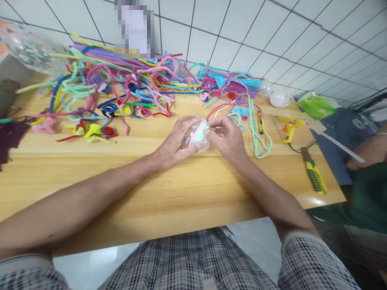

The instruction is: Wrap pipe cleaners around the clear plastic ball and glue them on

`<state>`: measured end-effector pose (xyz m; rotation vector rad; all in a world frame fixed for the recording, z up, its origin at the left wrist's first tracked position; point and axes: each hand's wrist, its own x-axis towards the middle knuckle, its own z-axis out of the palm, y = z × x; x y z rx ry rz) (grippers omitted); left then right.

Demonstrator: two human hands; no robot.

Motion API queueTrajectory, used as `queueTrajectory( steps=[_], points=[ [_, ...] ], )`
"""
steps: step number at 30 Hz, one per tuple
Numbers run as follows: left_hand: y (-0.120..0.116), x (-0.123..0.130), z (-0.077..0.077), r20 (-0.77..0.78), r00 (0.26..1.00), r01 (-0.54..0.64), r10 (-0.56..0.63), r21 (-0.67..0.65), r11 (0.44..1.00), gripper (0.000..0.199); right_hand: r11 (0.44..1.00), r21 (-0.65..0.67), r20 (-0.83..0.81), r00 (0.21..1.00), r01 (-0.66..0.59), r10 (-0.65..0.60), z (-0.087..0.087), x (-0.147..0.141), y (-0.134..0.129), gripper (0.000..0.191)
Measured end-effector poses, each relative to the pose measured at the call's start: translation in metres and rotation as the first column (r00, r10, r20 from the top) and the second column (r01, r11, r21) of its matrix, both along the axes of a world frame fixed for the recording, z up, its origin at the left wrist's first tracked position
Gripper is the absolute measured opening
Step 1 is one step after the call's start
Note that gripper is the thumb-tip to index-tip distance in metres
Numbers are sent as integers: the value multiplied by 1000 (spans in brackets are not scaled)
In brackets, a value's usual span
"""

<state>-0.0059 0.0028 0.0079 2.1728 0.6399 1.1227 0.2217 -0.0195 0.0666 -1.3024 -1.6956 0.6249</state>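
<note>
A checked shirt (184, 262), fine dark lines crossing a pale ground. Its left sleeve (33, 278) and right sleeve (314, 266) are short, each edged with a plain pale band. Forearms (105, 197), left hand (178, 141) and right hand (226, 137) are bare.

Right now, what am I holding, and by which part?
A clear ball: your left hand cups its left side. Your right hand is at its right side, its grip unclear.

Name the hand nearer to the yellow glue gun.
Right. The right hand is to the left of the yellow glue gun, fingers at the clear rounded piece; the left hand is farther left, around that piece's other side.
</note>
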Motion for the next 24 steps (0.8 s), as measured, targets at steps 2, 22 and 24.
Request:
queueTrajectory(
  steps=[2, 22, 24],
  points=[
    [0, 0, 2, -7, 1000, -24, 24, 0, 1000, 62, 1000, -8, -13, 1000, -5, 5, 0, -1, -1, 17],
    [-1, 2, 4, 48, 998, -30, 31, -38, 999, 51, 1000, 23, -11, 1000, -3, 3, -5, -5, -8, 13],
    [-2, 2, 5, 64, 997, -38, 40, -33, 999, 50, 1000, 25, -11, 1000, 4, -4, -6, -6, -8, 13]
  ],
)
